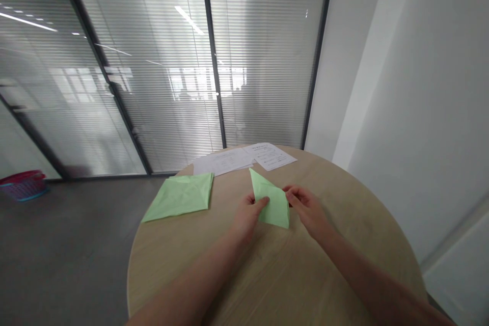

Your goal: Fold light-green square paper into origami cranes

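Between my two hands is a small piece of light green folded paper point(274, 208), held tilted above the table with one pointed corner up at the left. My left hand point(249, 212) grips its left side, thumb on the near face and fingers behind. At the right edge, my right hand point(305, 206) pinches the paper between thumb and fingers. A larger light green folded sheet point(181, 196), creased, lies on the table to the left of my hands. Whether the green material is paper or thin cloth is hard to tell.
White printed sheets point(273, 157) overlap at the far edge of the round wooden table point(344, 224). A glass partition with blinds point(260, 61) stands behind it, and a white wall point(420, 112) is to the right. A red and blue basket point(25, 187) sits on the floor at far left.
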A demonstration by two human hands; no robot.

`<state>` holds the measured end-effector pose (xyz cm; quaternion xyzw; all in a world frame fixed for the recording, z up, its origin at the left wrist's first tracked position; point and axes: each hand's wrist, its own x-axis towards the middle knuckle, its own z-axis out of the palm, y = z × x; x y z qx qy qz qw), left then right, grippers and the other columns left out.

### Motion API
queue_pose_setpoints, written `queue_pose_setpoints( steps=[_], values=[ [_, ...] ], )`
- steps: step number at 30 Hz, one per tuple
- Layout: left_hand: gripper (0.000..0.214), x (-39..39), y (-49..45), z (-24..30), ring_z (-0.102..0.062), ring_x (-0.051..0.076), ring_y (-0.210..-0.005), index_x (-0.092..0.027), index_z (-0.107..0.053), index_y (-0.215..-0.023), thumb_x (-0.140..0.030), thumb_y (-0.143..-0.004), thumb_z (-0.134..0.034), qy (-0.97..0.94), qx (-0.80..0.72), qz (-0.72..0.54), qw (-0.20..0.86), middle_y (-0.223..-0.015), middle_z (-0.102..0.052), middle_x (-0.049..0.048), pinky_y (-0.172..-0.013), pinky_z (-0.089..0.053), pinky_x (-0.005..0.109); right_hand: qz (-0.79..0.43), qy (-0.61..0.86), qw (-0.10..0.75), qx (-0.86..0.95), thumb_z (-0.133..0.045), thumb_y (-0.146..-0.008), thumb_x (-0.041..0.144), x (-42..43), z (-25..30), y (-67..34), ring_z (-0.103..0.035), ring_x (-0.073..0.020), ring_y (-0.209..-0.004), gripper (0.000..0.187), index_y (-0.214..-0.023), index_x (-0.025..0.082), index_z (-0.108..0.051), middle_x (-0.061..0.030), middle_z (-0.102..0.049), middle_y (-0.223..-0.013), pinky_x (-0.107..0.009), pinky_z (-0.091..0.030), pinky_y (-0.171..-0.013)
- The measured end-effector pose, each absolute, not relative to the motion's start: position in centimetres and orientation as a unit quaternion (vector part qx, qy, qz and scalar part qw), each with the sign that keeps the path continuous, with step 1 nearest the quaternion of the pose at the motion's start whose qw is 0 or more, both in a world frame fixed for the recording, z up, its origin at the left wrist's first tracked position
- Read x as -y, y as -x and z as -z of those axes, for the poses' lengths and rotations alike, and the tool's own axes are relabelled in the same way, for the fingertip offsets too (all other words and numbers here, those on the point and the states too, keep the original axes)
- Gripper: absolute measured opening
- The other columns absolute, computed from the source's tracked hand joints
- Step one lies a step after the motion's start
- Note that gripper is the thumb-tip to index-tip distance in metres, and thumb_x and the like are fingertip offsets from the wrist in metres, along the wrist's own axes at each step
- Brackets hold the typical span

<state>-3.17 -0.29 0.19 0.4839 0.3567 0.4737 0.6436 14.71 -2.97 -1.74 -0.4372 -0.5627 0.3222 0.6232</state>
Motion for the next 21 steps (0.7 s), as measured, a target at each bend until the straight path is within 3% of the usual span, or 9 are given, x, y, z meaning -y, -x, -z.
queue_pose_setpoints(
  steps=[9, 11, 16, 21],
  values=[
    [0.033, 0.52, 2.87, 0.12, -0.07, 0.023, -0.074, -0.013, -0.078, -0.094, -0.039, -0.074, -0.081, -0.532, -0.347, -0.45, 0.628, -0.083, -0.078, 0.0093, -0.07, -0.052, 0.031, -0.304, 0.438, 0.581, 0.614, -0.068, -0.086, 0.042, 3.07, 2.26, -14.32, -0.064, -0.0238, -0.106, 0.017, -0.083, 0.025, -0.064, -0.0074, -0.064, -0.122, -0.033, -0.055, -0.078],
    [0.032, 0.56, 2.82, 0.08, -0.07, 0.023, -0.073, -0.014, -0.078, -0.091, -0.042, -0.074, -0.079, -0.522, -0.35, -0.449, 0.635, -0.081, -0.078, 0.009, -0.069, -0.052, 0.031, -0.306, 0.438, 0.588, 0.607, -0.07, -0.084, 0.04, 2.87, 2.44, -14.42, -0.065, -0.0225, -0.099, 0.015, -0.085, 0.026, -0.064, -0.0065, -0.066, -0.116, -0.032, -0.055, -0.077],
    [0.035, 0.87, 2.78, -0.28, -0.07, 0.023, -0.072, -0.015, -0.078, -0.09, -0.047, -0.074, -0.079, -0.508, -0.343, -0.438, 0.657, -0.083, -0.078, 0.0096, -0.07, -0.051, 0.032, -0.335, 0.464, 0.593, 0.566, -0.074, -0.076, 0.038, 2.32, 2.78, -14.48, -0.061, -0.0183, -0.066, 0.022, -0.091, 0.028, -0.06, 0.0014, -0.063, -0.074, -0.031, -0.05, -0.062],
    [0.044, 0.95, 2.84, -0.39, -0.069, 0.023, -0.077, -0.013, -0.078, -0.096, -0.044, -0.066, -0.087, -0.53, -0.325, -0.431, 0.654, -0.093, -0.079, 0.0107, -0.074, -0.053, 0.033, -0.348, 0.444, 0.62, 0.545, -0.075, -0.073, 0.035, 2.32, 2.49, -14.06, -0.065, -0.0194, -0.072, 0.031, -0.096, 0.03, -0.054, 0.0011, -0.067, -0.079, -0.032, -0.052, -0.065]
  ],
)
